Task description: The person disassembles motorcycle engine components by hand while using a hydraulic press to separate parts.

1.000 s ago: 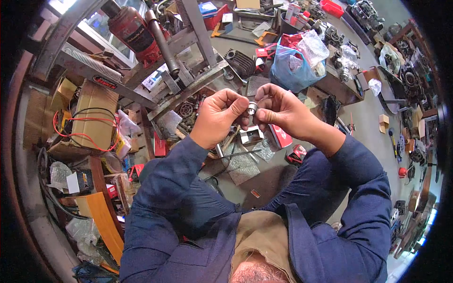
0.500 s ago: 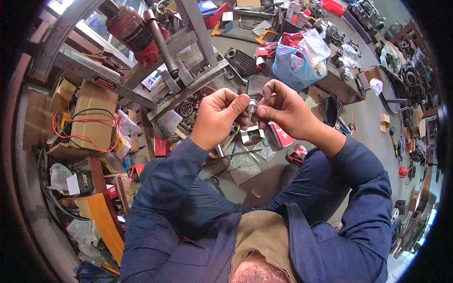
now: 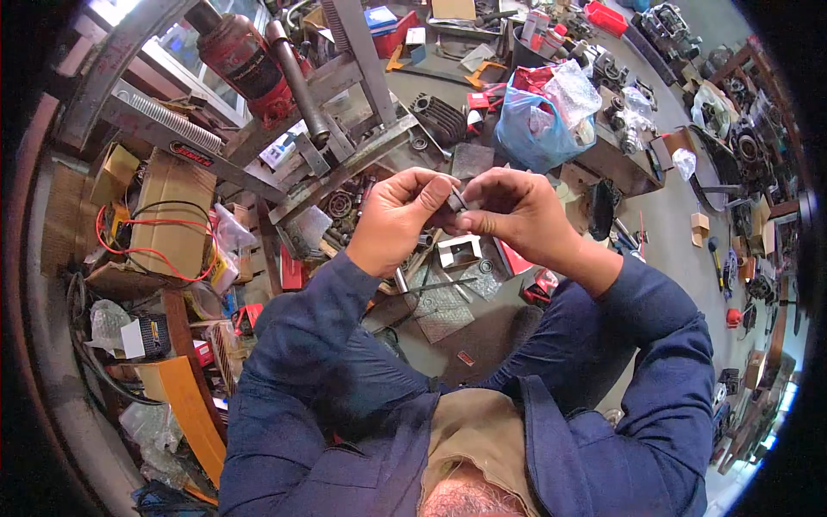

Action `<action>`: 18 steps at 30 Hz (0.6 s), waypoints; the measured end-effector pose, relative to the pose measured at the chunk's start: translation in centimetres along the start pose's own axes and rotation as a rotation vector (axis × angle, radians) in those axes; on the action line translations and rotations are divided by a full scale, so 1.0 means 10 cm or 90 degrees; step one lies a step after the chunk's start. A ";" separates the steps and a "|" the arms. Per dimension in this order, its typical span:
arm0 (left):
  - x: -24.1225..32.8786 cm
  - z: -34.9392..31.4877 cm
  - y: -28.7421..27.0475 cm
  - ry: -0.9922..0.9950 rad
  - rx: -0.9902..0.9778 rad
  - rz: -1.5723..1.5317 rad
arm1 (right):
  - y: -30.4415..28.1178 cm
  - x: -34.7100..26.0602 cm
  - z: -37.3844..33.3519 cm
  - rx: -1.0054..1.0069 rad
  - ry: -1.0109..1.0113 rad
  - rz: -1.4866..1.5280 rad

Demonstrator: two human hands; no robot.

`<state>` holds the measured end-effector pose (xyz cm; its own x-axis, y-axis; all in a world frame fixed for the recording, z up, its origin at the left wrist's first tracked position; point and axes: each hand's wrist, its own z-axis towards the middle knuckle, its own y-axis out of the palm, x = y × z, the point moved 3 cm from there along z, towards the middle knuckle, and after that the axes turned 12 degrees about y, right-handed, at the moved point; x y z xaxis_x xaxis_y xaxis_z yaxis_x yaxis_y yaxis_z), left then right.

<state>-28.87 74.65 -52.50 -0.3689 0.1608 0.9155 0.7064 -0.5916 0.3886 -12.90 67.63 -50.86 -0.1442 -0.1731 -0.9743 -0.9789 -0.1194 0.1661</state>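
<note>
Together, left hand (image 3: 398, 220) and right hand (image 3: 515, 213), fingers pinching one small dark metal part (image 3: 456, 202) above the cluttered floor (image 3: 482, 332).

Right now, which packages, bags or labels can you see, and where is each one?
Blue plastic bag: floor above the hands, bulging, red and clear wrapping inside.
Brown cardboard box: far left, flat-sided, red wire across it.
Red hydraulic jack: top left, cylinder with a pale label.
Small blue box: top centre, flat.

Both hands raised together in front of the chest

The left hand (image 3: 398, 220) and right hand (image 3: 515, 211) meet fingertip to fingertip, fingers curled in a pinch; both forearms, in blue sleeves, rise from bent elbows.
</note>
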 end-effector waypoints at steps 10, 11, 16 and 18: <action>-0.04 0.00 -0.03 -0.026 -0.002 -0.053 | 0.04 -0.06 -0.05 0.066 -0.008 -0.027; -0.05 0.00 -0.04 -0.026 -0.003 -0.041 | 0.01 -0.10 -0.05 0.101 -0.064 -0.189; -0.06 0.07 -0.13 -0.018 0.013 0.050 | -0.06 -0.08 0.11 0.058 -0.146 -0.367; -0.11 0.04 -0.15 -0.025 0.012 0.037 | -0.04 0.00 0.09 0.010 -0.060 -0.262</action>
<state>-29.24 75.68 -54.01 -0.3027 0.1582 0.9399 0.7372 -0.5862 0.3361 -12.67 68.58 -51.03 0.2476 -0.0235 -0.9686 -0.9594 -0.1453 -0.2417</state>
